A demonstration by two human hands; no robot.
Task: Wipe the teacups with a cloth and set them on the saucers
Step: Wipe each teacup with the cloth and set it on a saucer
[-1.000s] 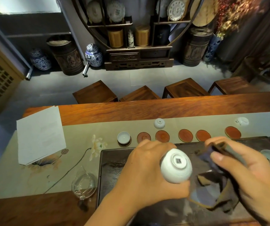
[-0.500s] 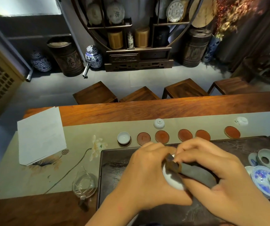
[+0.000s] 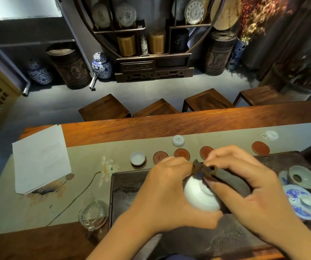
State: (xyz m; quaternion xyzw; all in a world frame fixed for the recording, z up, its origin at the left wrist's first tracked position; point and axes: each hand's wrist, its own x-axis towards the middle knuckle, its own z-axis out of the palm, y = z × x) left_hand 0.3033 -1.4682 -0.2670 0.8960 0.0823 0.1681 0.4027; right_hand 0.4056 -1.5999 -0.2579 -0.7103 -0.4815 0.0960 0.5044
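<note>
Cup (image 3: 200, 196): held above the tray (image 3: 126, 186), foot turned up for wiping.
Left hand (image 3: 167, 194): grip closed around cup, steadying it.
Right hand (image 3: 245, 184): grip pinching cloth (image 3: 226, 177) against the foot.
Saucers (image 3: 159, 157): empty ones wait on the desk beyond.

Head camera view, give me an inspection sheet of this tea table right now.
Surface: wooden table with runner, dark tea tray.
Job's things: white teacup being wiped with dark cloth; one teacup on saucer; inverted cup behind empty red saucers.
Clutter: paper, glass pitcher, blue-and-white lid.
Hands: left hand holds cup; right hand holds cloth.
Cables: nothing seen.
Surroundings: stools, shelf, jars.
</note>
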